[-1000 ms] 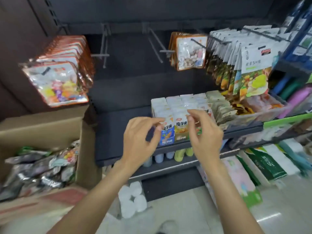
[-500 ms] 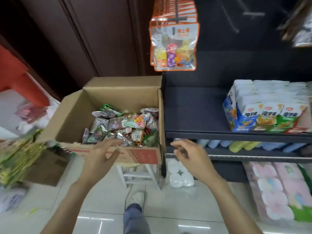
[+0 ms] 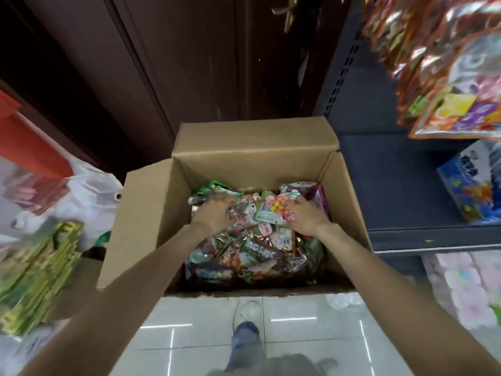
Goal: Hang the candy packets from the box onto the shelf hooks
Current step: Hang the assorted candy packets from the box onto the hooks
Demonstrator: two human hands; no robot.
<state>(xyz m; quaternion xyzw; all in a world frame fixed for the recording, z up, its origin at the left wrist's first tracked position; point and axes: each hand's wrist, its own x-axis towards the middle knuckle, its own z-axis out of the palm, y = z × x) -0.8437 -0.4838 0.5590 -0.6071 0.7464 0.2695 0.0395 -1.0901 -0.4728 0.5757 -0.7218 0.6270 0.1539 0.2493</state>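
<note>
An open cardboard box (image 3: 151,213) stands in front of me, filled with several shiny candy packets (image 3: 252,253). Both my hands are down inside it on top of the pile. My left hand (image 3: 214,215) has its fingers curled into the packets at the far left of the heap. My right hand (image 3: 303,215) has its fingers curled at the edge of a pale green and pink packet (image 3: 271,213). Whether either hand has a firm hold is blurred. Orange-edged candy packets (image 3: 447,77) hang from the shelf at the upper right.
A dark shelf unit (image 3: 406,234) stands right of the box, with a blue carton (image 3: 471,191) on it. A white plastic bag (image 3: 81,196) and green packs (image 3: 35,272) lie left. Dark wooden panels stand behind. My shoe (image 3: 248,313) is on the tiled floor.
I have turned from the shelf to the box. Both hands moved from the shelf front, over the box's near edge, down into the candy packets.
</note>
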